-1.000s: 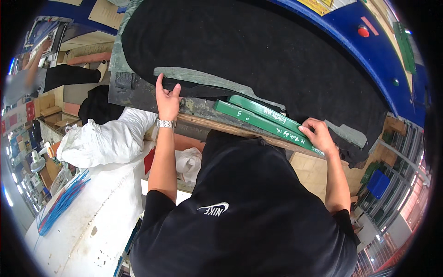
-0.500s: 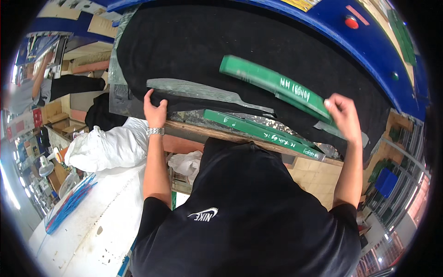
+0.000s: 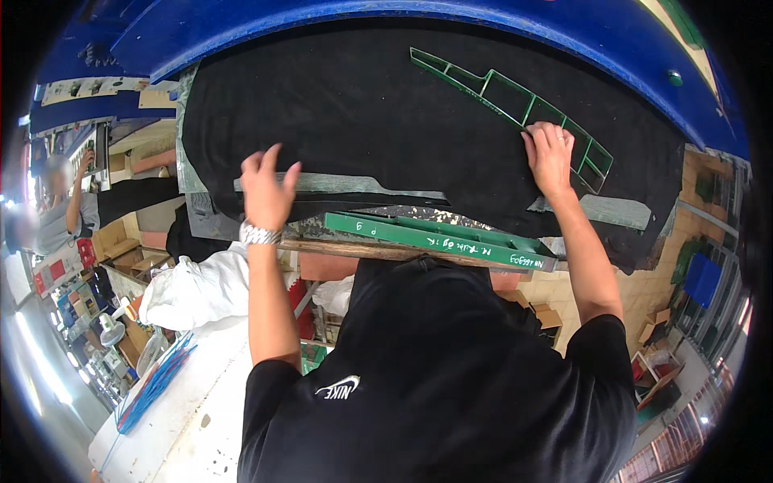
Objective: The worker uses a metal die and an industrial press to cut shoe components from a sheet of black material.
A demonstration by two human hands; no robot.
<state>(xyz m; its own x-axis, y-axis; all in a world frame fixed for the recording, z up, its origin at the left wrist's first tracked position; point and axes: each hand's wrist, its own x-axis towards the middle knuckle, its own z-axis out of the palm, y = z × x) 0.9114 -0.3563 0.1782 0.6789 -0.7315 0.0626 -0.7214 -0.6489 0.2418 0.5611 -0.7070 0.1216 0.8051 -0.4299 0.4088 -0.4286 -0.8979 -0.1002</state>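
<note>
Black fabric (image 3: 346, 105) covers the work surface in front of me. A green-edged cutting die (image 3: 529, 110), an open frame with cross bars, lies on its far right part. My right hand (image 3: 551, 161) grips the die's near side, fingers bent over the bar. My left hand (image 3: 270, 193) is over the fabric's near left edge, its fingers spread and holding nothing. Beside it a long gap in the cloth bares a grey-green streaked board (image 3: 322, 184). A second green cutting die (image 3: 435, 240), with white handwriting on its side, rests along the near edge.
A blue machine beam (image 3: 322, 20) arches across the far side. At left, a white sack (image 3: 197, 294) sits by a white table (image 3: 185, 419) bearing a bundle of blue cords (image 3: 157, 386). Another person (image 3: 60, 201) stands at far left. A blue bin (image 3: 702, 280) is at right.
The right hand has carried the upper cutting die away from me and laid it flat on the fabric. My left hand remains near the left edge. The view has shifted slightly.
</note>
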